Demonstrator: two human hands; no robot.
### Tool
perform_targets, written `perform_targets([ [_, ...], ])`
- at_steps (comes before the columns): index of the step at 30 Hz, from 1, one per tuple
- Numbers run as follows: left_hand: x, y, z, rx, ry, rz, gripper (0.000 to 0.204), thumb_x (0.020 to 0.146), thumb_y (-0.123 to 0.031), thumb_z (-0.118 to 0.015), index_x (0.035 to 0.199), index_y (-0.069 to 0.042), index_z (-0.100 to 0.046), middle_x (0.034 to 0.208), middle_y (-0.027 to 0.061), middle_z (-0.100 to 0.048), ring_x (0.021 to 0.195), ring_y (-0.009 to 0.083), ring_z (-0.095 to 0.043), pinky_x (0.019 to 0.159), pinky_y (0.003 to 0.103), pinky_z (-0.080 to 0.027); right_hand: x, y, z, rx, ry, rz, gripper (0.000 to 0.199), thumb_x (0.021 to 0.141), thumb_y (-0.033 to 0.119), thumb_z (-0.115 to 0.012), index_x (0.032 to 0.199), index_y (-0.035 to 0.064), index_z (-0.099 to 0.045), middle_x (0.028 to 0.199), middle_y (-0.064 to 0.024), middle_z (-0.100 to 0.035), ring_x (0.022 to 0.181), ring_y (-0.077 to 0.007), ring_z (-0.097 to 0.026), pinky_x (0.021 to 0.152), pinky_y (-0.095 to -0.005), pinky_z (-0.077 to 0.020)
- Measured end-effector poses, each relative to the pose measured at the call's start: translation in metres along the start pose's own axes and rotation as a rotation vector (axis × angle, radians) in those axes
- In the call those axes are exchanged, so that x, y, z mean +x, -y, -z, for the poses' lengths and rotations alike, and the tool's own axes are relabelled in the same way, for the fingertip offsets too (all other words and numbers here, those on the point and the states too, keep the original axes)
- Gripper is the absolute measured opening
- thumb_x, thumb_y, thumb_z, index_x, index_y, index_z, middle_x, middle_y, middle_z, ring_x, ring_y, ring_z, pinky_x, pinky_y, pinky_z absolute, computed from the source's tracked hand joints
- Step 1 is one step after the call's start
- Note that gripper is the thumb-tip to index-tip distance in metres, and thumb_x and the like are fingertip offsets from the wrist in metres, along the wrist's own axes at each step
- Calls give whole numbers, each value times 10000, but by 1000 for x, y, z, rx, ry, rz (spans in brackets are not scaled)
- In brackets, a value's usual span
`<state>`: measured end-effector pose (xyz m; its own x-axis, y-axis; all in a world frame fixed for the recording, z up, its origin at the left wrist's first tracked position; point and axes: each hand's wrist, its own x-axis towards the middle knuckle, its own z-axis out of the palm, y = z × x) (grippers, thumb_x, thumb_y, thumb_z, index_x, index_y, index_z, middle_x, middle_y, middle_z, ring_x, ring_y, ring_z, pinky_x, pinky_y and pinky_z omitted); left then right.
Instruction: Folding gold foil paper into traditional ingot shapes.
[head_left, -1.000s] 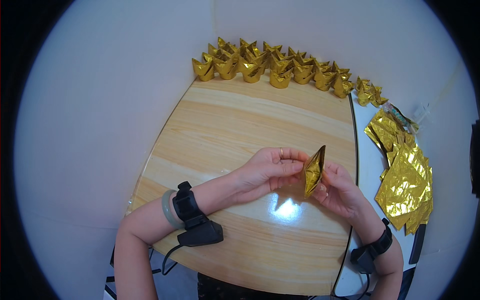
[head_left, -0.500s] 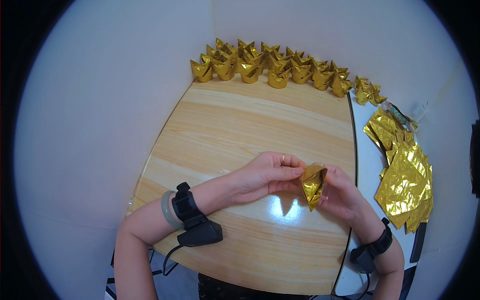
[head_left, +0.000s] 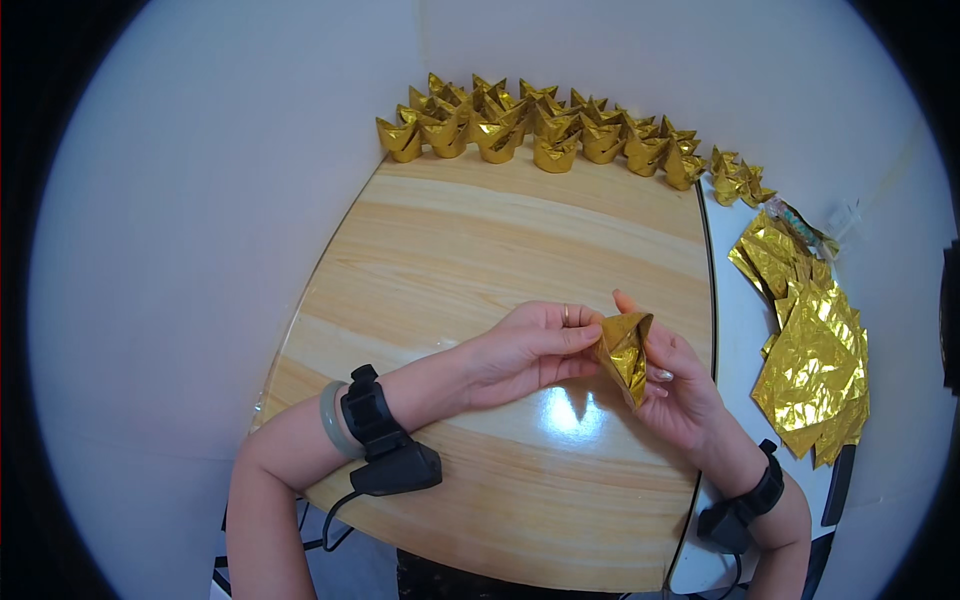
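Note:
A partly shaped gold foil paper ingot (head_left: 626, 362) is held up over the right part of the wooden table. My left hand (head_left: 535, 350) pinches its left edge between thumb and fingers. Around its right side sits my right hand (head_left: 682, 385), with the thumb near the fold and some fingers behind the foil. Its opening faces me, showing shiny crumpled foil inside, and a corner points down. Part of the foil's far side is hidden.
Rows of finished gold paper ingots (head_left: 555, 148) line the far edge of the wooden table (head_left: 470, 250). More stand on the white surface (head_left: 735, 300) at right, beside a pile of gold foil sheets (head_left: 815, 370) and a small plastic packet (head_left: 795, 222). White walls rise behind and at left.
The foil ingot has tilted and shifted slightly upward in my hands. My right fingers have loosened and moved, with one fingertip now showing above the foil. My left hand keeps its pinch.

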<state>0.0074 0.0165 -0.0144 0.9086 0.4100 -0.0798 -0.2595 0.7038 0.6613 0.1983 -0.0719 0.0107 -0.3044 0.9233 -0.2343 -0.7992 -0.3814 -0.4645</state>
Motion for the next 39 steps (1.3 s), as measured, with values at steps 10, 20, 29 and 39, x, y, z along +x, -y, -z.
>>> perform_targets([
  [10,-1,-6,-2,7,-32,-30,224,976,-182,-547,1123,-13,-539,1077,70,-607,989,132,-599,898,257,-498,3,-1,0,-191,-14,1,315,985,125,-506,1284,38,-459,1027,-80,-619,775,-105,-636,618,-218,-540],
  [20,-4,-1,-6,153,-8,-47,260,1007,-273,-483,1112,-52,-572,1089,39,-615,1026,105,-567,887,258,-463,1,-1,1,-275,2,99,309,980,118,-517,1268,30,-446,921,-69,-615,724,-114,-629,674,-237,-558],
  [29,-5,-9,1,176,-64,3,309,1006,-322,-479,1114,-47,-568,1032,41,-631,923,102,-599,800,257,-493,-6,1,-5,-1254,-10,523,557,849,45,-622,1353,79,-388,1278,-114,-491,1128,-189,-506,895,-329,-466],
  [39,-4,-16,-6,420,-166,123,192,974,-234,-554,1037,-55,-583,881,3,-622,722,56,-586,597,189,-485,-6,13,-5,-1876,235,987,344,717,62,-780,1026,80,-631,1081,-106,-597,889,-250,-635,750,-329,-531],
])
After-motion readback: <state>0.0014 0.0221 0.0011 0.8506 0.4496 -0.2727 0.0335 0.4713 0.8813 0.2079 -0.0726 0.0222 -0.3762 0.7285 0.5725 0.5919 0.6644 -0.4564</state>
